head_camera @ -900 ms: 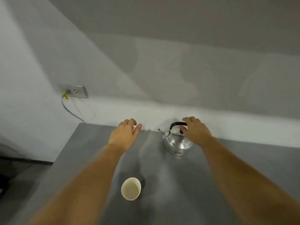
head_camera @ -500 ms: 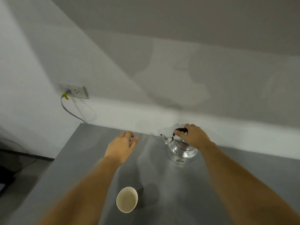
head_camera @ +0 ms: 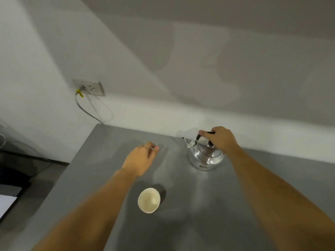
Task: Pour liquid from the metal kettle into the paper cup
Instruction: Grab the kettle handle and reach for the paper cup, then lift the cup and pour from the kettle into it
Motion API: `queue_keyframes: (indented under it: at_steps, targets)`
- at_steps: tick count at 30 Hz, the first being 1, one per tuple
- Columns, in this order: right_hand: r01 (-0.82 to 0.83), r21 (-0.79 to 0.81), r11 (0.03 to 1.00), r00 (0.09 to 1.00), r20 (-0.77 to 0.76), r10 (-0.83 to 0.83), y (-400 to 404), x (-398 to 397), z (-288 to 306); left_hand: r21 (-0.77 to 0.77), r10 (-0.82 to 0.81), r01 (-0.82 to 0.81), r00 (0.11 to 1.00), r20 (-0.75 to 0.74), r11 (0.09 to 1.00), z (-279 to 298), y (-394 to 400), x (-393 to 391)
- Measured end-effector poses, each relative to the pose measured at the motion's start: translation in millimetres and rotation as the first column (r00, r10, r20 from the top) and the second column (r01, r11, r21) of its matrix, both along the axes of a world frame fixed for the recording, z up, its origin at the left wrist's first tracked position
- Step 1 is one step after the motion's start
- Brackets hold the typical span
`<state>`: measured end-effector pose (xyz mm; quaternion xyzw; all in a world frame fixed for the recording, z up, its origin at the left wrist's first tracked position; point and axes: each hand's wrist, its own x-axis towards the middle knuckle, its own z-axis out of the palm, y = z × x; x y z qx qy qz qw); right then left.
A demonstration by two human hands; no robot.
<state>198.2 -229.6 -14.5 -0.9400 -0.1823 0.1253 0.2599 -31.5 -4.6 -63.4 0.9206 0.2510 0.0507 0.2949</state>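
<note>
A shiny metal kettle [head_camera: 205, 157] stands on the grey table [head_camera: 226, 205] near the back wall, its spout pointing left. My right hand [head_camera: 220, 139] is closed around the kettle's black top handle. A white paper cup [head_camera: 149, 200] stands upright in the middle of the table, nearer to me, and looks empty. My left hand [head_camera: 140, 159] hovers above the table between the cup and the back edge, fingers loosely curled, holding nothing.
The table's left edge drops to a dark floor with a dark object [head_camera: 10, 180] and a white sheet. A wall socket [head_camera: 90, 87] with a grey cable hangs at the back left. A white wall runs behind the table.
My right hand has closed its fingers around the kettle's handle. My left hand has drawn back a little toward me and curled its fingers. The cup has not moved on the table.
</note>
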Motion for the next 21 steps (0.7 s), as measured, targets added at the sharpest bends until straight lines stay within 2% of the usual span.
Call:
queue_keyframes:
  at_steps: [10,17,21]
  targets:
    - [-0.028,0.067,0.997,0.995,0.093,0.022,-24,-83,35,-0.321,0.11,-0.049,0.978,0.175,0.946,-42,-30,-108]
    - [-0.03,0.147,0.989,0.999,0.049,0.023,-41,-139,47,-0.511,0.083,-0.021,0.992,0.1,0.859,-90,-46,-144]
    - [-0.041,0.109,0.993,0.998,0.055,0.035,-47,-160,45,-0.573,0.053,0.014,0.994,0.1,0.82,-103,-51,-142]
